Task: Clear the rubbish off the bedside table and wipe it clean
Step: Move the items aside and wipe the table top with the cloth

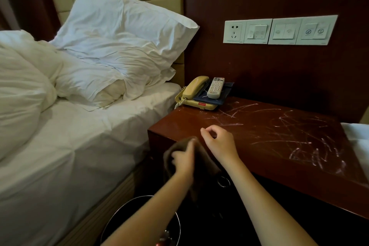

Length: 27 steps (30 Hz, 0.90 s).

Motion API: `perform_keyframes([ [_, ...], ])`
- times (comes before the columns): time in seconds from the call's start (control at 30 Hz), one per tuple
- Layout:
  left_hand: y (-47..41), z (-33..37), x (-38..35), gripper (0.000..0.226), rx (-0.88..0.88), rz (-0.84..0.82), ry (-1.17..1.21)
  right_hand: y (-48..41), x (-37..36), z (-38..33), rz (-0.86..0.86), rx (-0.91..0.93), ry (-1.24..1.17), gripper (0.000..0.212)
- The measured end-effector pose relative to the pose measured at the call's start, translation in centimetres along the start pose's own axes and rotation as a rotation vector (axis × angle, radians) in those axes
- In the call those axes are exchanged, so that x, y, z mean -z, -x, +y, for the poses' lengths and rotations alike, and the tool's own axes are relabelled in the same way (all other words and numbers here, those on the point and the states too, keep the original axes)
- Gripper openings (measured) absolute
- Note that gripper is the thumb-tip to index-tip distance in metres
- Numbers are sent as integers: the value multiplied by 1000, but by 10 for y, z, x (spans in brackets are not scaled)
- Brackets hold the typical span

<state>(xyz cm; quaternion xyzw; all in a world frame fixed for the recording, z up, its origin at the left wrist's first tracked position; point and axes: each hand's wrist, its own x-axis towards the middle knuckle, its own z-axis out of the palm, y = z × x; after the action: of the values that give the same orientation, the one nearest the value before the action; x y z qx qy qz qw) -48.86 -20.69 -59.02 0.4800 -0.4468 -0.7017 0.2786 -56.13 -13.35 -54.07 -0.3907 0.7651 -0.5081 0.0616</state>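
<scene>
Below the counter, bin (129, 201): round, bright rim, a red item inside; the left forearm crosses above it.
Left hand (182, 161): grip clamped on a brown cloth (205, 163) at the counter's near left corner.
Right hand (218, 142): just beside the cloth, over the counter's near edge; grip curled together, nothing seen in it.
Counter (259, 146): dark red wood, white scribble marks (311, 146) across the top.
Far left corner: telephone (194, 88); remote (215, 87) lying on a dark folder (225, 88).
Bed (79, 146): left of the counter, rumpled.
Wall: switch panel (279, 31).
</scene>
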Motion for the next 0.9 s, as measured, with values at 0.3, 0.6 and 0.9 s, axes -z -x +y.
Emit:
perform_keyframes([
  [0.3, -54, 65, 58, 100, -213, 195, -372, -4, -1, 1, 30, -34, -74, 25],
  [0.6, -24, 53, 32, 117, -260, 231, -669, -3, 0, -1, 9, -29, -61, 24],
  [0.9, 15, 26, 11, 92, -684, 58, -1329, -4, 1, 1, 1, -31, -78, 22],
])
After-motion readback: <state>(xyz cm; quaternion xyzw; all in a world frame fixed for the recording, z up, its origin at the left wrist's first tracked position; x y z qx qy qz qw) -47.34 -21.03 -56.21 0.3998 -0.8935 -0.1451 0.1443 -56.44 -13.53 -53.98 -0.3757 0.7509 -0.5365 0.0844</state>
